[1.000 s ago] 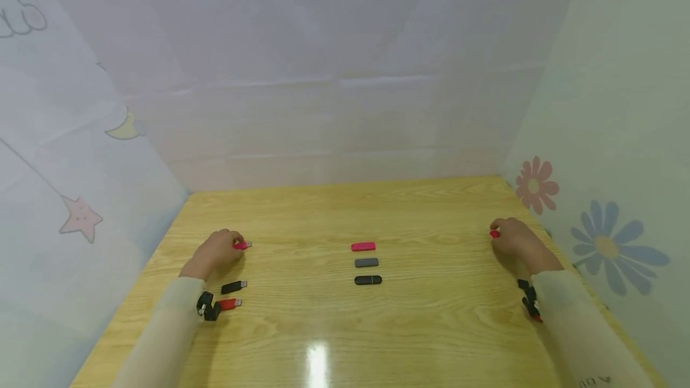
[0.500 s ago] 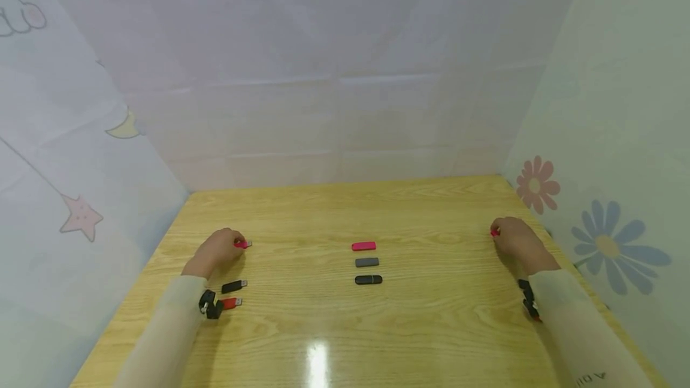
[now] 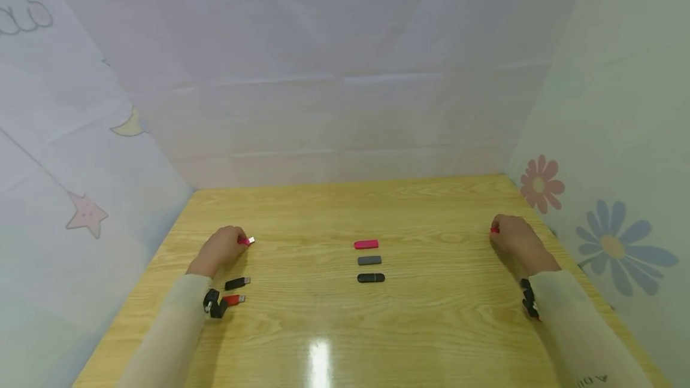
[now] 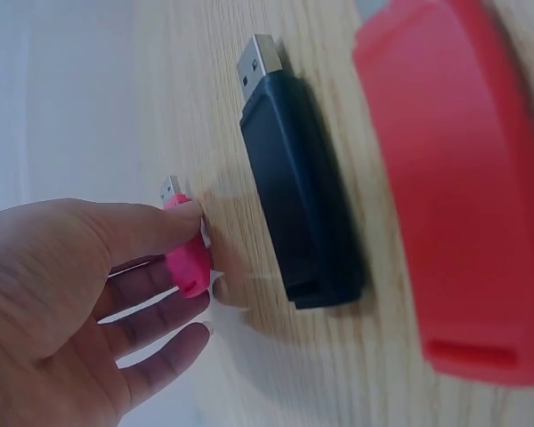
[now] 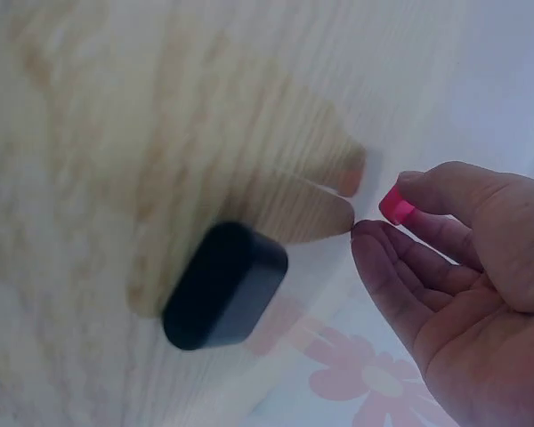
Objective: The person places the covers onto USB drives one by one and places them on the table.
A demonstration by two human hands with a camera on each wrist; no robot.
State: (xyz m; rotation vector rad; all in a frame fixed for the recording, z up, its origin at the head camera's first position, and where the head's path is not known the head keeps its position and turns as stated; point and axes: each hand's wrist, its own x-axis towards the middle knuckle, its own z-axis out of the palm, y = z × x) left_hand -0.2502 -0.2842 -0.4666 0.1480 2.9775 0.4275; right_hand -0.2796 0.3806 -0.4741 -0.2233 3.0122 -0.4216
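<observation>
My left hand (image 3: 220,250) pinches a pink USB flash drive (image 4: 190,258) between thumb and fingers, its metal plug pointing away from the palm. Beside that hand on the table lie a black USB flash drive (image 4: 294,187) and a red USB flash drive (image 4: 454,178), both with bare metal plugs. Far to the right, my right hand (image 3: 514,239) holds a small pink cap (image 5: 396,205) between thumb and index finger, the other fingers loosely bent. A black cap (image 5: 224,286) sits on the table close to the right wrist.
Mid-table, a pink stick (image 3: 366,244), a grey stick (image 3: 369,260) and a black capped stick (image 3: 371,278) lie in a column. The wooden table (image 3: 345,208) is bounded by pale patterned sheets at the back and sides.
The pink flash drive in my left hand has tilted slightly, its metal plug showing brighter. My right hand keeps its hold on the pink cap, almost still. The head view has shifted a little.
</observation>
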